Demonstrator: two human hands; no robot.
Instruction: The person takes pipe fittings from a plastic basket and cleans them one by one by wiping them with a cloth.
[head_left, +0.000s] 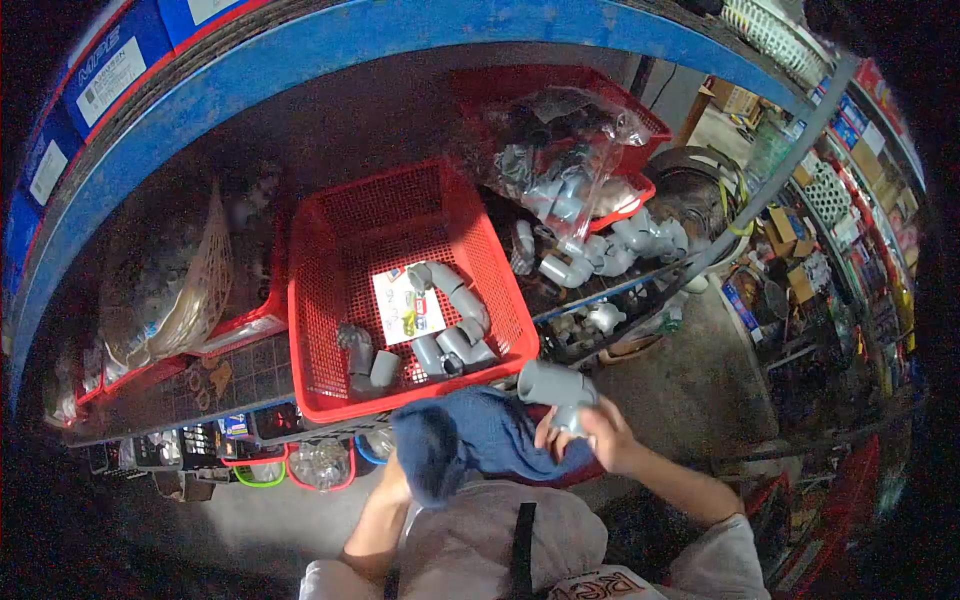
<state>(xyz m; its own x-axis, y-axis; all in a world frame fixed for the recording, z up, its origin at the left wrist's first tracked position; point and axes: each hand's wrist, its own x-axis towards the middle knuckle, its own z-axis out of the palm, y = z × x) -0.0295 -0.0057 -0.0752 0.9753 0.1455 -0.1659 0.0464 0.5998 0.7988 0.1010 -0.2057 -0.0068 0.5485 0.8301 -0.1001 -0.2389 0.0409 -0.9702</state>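
Note:
In my right hand [597, 437] is a grey plastic pipe fitting [556, 386], gripped by its lower end, with its wide mouth facing left. It looks like a tee. A blue cloth [500, 438] spans both hands, and its right end lies against the fitting and my right fingers. My left hand [397, 478] is wrapped in the cloth's left end, which hides most of its fingers. Just beyond the cloth is a red plastic basket [310, 330]. Several grey elbows and short fittings [462, 302] lie inside it, beside a white printed label [409, 303].
A blue shelf beam [400, 62] arches overhead. More grey fittings [650, 235] and a clear plastic bag [570, 170] sit on the shelf at right. Bagged goods [190, 290] fill the left side. Small baskets [320, 465] hang below the shelf edge. A grey pipe [790, 180] slants at right.

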